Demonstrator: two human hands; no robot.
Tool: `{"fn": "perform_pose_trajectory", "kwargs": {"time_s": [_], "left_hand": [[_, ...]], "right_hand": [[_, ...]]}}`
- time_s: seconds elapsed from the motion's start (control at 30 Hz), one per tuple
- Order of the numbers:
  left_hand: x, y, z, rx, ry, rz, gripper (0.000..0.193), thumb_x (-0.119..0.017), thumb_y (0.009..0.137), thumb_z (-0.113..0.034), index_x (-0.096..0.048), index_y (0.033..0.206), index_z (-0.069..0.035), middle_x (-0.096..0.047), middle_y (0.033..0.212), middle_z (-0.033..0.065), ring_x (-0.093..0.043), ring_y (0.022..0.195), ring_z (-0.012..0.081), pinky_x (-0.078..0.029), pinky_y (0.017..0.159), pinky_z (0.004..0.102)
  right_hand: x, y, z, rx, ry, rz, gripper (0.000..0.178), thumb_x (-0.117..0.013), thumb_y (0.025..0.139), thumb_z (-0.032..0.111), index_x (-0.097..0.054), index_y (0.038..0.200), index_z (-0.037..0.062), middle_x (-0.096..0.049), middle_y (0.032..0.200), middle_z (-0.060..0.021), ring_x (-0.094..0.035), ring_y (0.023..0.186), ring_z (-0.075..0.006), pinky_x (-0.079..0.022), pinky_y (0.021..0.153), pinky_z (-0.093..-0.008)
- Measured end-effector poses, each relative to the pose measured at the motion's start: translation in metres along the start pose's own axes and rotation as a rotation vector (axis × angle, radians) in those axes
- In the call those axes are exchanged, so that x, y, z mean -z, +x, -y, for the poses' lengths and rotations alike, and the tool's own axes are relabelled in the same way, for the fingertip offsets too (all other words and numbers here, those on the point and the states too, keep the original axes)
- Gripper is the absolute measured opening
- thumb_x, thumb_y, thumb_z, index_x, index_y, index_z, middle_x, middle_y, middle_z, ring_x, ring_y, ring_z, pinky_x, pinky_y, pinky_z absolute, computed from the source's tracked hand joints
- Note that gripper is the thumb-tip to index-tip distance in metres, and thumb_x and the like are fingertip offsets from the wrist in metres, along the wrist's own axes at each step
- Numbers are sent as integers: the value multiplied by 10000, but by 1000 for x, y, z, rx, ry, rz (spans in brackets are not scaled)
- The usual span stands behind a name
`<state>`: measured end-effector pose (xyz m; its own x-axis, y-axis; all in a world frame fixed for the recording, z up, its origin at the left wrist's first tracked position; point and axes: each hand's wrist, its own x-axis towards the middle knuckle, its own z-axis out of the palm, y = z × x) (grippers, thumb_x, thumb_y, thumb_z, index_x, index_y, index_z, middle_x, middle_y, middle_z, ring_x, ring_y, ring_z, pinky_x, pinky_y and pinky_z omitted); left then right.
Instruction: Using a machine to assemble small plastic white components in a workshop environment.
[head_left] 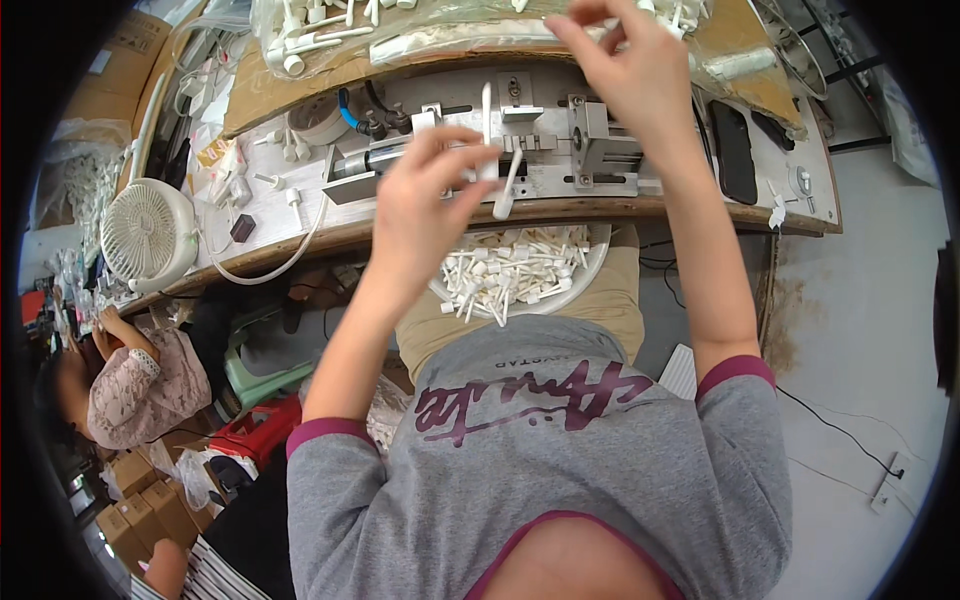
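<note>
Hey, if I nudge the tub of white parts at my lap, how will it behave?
The tub is probably stiff, as its rim curves smoothly. The parts, loose and heaped, might spill. Each looks small and slim, so is likely light.

wearer's two hands [415, 205] [645, 80], one white fan [147, 233]

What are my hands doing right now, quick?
Left hand: open, white plastic stick beside it, contact unclear.
Right hand: can't tell; blurred, partly out of frame.

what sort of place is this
Probably a small assembly workshop: a metal fixture on the workbench, a basin of small white parts just below its edge, and stacked cardboard boxes.
</note>
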<state>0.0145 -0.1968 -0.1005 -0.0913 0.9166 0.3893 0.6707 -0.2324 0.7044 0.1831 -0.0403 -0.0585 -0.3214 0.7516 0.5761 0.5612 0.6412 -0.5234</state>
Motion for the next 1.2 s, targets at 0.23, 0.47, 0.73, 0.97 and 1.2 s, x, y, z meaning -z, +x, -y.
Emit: {"fn": "perform_pose_trajectory", "kwargs": {"time_s": [0.23,0.47,0.73,0.97,1.2], "left_hand": [[-45,-24,21,-243,397,9,244,-804,762,-171,-743,986,-96,-715,1184,69,-696,692,198,-540,651,297],[-47,-9,21,-238,520,87,282,-812,717,-199,-751,982,-122,-717,1185,36,-658,608,199,-513,593,297],[-22,-3,-16,-110,135,80,236,-814,761,-130,-752,987,-103,-738,970,28,-663,620,163,-520,583,286],[74,1,-118,-566,-860,15,97,-751,826,-56,-707,913,-56,-690,856,60,-624,724,156,-495,655,276],[82,-7,-144,-436,-1441,147,105,-771,853,-189,-690,804,-144,-640,855,7,-584,712,114,-461,618,243]], "right_hand": [[-15,40,-33,231,-552,6,212,-677,844,168,-672,957,-12,-669,908,-203,-642,879,-399,-527,813,-463],[7,41,-26,73,-295,332,159,-629,850,95,-672,939,-31,-663,904,-255,-637,900,-426,-516,830,-478],[7,28,-36,385,-181,126,257,-780,821,198,-719,1020,48,-711,914,-68,-659,710,-171,-533,682,-307],[16,-42,12,130,179,203,288,-806,761,170,-641,942,19,-610,811,-87,-646,699,-223,-529,673,-330],[3,-95,20,221,183,230,256,-745,811,49,-670,1056,53,-680,998,-85,-692,828,-228,-581,702,-322]]}}
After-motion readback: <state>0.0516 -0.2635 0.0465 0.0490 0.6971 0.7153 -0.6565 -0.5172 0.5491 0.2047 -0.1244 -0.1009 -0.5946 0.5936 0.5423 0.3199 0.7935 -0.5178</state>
